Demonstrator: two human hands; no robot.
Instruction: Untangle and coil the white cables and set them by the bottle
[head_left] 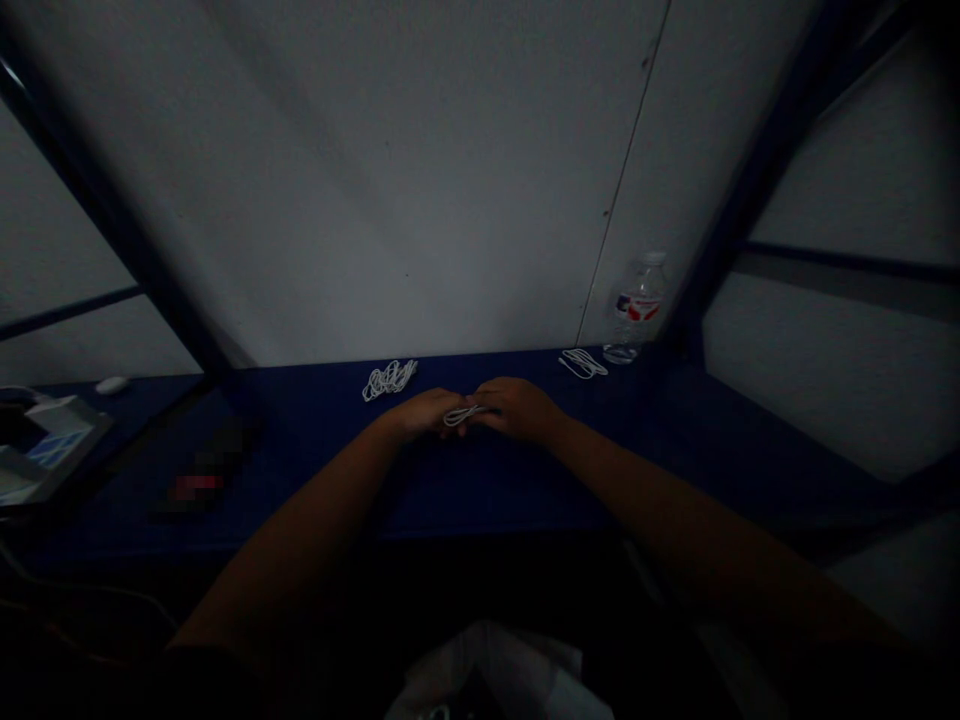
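On the blue table (pixel 480 490), a messy white cord bunch (pixel 389 380) lies far from me. My left hand (pixel 424 413) and right hand (pixel 517 408) are curled nearly shut, holding a small white cord loop (pixel 461 415) between them. Another white cord bunch (pixel 583 364) lies beside a plastic water bottle (pixel 637 310).

Thin white cord (pixel 463 415) matt; water bottle (pixel 637 310) clear glossy plastic; navy tabletop (pixel 480 490) smooth matt

Navy table (pixel 495 490) with coiled white cords (pixel 389 380)
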